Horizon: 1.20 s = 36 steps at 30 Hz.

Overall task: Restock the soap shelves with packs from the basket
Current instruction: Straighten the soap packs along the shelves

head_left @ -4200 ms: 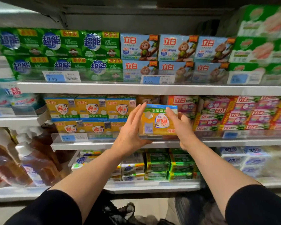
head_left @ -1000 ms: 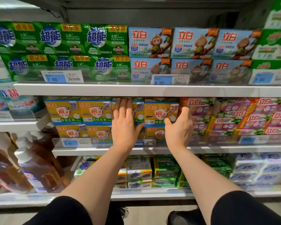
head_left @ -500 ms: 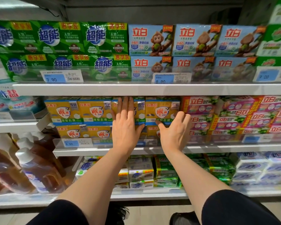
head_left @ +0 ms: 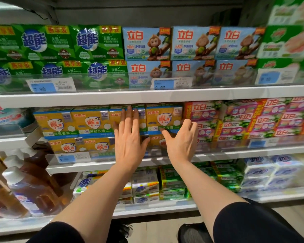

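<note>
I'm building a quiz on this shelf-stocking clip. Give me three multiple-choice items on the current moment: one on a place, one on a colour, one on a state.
1. Which shelf holds the yellow soap packs?
A. top
B. middle
C. bottom

2. What colour are the packs at the top shelf's left end?
A. green
B. pink
C. white

3. How is the left hand?
A. gripping a pack
B. flat, fingers straight, over the yellow packs
C. hanging at the side

Answers:
1 B, they sit between the monkey packs above and the bottom shelf's stacks.
2 A, green wrappers with blue-and-white logos.
3 B, fingers extended against the pack fronts; the right hand is open too.
</note>
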Each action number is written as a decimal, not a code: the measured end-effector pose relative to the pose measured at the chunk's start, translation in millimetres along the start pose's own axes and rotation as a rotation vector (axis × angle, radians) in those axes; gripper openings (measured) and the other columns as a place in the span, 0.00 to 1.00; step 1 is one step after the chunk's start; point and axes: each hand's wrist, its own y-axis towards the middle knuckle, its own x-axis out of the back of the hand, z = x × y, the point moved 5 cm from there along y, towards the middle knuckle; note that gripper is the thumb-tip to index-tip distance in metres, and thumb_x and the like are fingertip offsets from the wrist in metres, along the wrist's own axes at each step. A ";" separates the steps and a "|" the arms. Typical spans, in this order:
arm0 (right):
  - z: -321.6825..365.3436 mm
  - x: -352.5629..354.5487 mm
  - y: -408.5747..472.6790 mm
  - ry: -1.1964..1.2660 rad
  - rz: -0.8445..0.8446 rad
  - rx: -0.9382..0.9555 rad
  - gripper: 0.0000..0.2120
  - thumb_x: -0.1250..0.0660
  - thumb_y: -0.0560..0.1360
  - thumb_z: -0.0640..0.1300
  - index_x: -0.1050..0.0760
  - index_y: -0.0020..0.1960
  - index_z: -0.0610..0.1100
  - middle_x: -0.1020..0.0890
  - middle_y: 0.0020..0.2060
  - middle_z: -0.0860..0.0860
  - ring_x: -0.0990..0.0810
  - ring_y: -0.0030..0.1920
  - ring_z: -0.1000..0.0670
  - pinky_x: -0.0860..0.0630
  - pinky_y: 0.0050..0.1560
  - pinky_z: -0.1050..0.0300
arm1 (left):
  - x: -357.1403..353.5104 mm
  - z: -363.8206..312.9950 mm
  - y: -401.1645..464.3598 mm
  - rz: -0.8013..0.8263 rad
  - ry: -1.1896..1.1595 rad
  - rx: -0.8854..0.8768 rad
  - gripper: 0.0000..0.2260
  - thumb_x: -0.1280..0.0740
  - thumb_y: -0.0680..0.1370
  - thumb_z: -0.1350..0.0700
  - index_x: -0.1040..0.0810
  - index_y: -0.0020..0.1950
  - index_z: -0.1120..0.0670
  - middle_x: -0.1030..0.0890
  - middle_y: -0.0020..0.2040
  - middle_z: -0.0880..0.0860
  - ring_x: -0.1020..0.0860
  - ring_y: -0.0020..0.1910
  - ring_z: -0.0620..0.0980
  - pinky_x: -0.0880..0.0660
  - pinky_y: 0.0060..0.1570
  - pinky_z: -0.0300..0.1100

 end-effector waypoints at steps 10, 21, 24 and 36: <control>-70.9 59.6 25.6 -0.024 -0.083 -0.246 0.28 0.27 0.71 0.54 0.34 0.63 0.44 0.29 0.61 0.44 0.28 0.60 0.43 0.26 0.52 0.50 | -28.3 -92.9 -15.0 0.112 -0.097 -0.300 0.38 0.23 0.69 0.53 0.36 0.75 0.59 0.33 0.74 0.60 0.36 0.73 0.62 0.40 0.68 0.60; -114.5 88.6 55.0 0.053 -0.139 -0.291 0.40 0.28 0.71 0.54 0.44 0.76 0.44 0.35 0.71 0.43 0.37 0.71 0.42 0.33 0.65 0.48 | -61.5 -156.8 -20.8 0.192 -0.012 -0.396 0.40 0.22 0.66 0.52 0.34 0.74 0.59 0.36 0.76 0.58 0.40 0.75 0.59 0.47 0.71 0.58; -126.8 94.1 70.7 0.117 -0.126 -0.356 0.48 0.25 0.67 0.59 0.46 0.76 0.42 0.38 0.73 0.43 0.41 0.74 0.43 0.38 0.70 0.46 | -65.8 -166.6 -22.3 0.183 -0.001 -0.398 0.40 0.21 0.65 0.53 0.33 0.73 0.61 0.35 0.75 0.60 0.38 0.74 0.61 0.45 0.71 0.61; -143.8 90.2 105.7 0.173 -0.022 -0.345 0.56 0.21 0.60 0.60 0.47 0.76 0.42 0.44 0.75 0.46 0.44 0.75 0.44 0.33 0.69 0.44 | -68.1 -182.3 -21.4 0.149 -0.042 -0.310 0.43 0.22 0.67 0.53 0.39 0.76 0.60 0.39 0.77 0.60 0.42 0.76 0.61 0.47 0.72 0.60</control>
